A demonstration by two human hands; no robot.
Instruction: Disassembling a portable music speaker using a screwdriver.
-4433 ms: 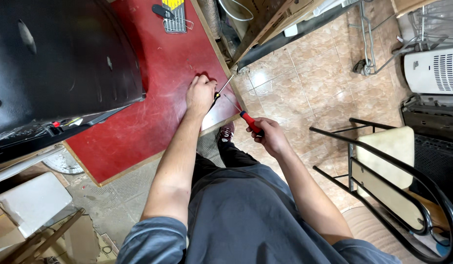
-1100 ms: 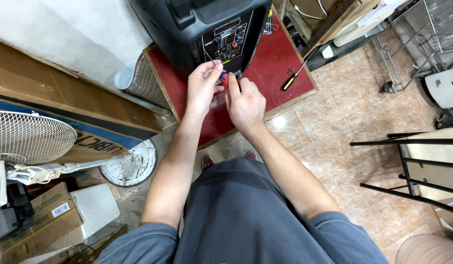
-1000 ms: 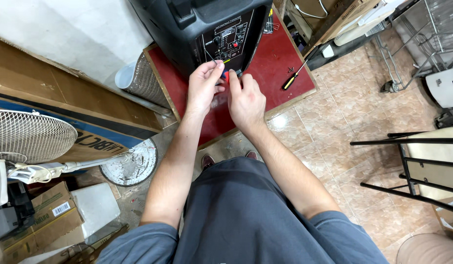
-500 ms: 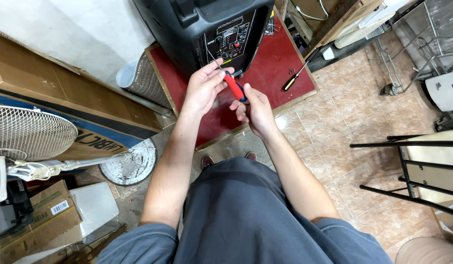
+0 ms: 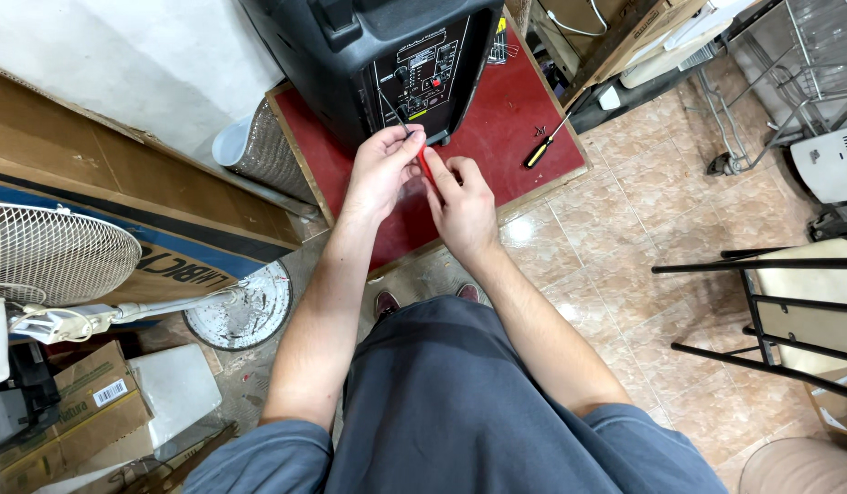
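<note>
At far left a white fan (image 5: 53, 252) lies against long brown cartons (image 5: 122, 197); 1 carton carries a blue band with white print. Below sits a small brown box (image 5: 76, 416) with a white barcode label, beside a white block (image 5: 172, 393). A black speaker (image 5: 378, 55) stands on a red board (image 5: 524, 110), its control panel (image 5: 422, 82) facing the person. Left hand (image 5: 380, 169) pinches a thin shaft at the panel's lower edge, fingers closed on it. Right hand (image 5: 462, 206) grips a red-handled screwdriver (image 5: 424, 163), just below the panel. A yellow-handled screwdriver (image 5: 544, 146) lies on the board, right of the speaker. A black chair (image 5: 762, 302) stands at far right on tan tiles (image 5: 643, 201).
</note>
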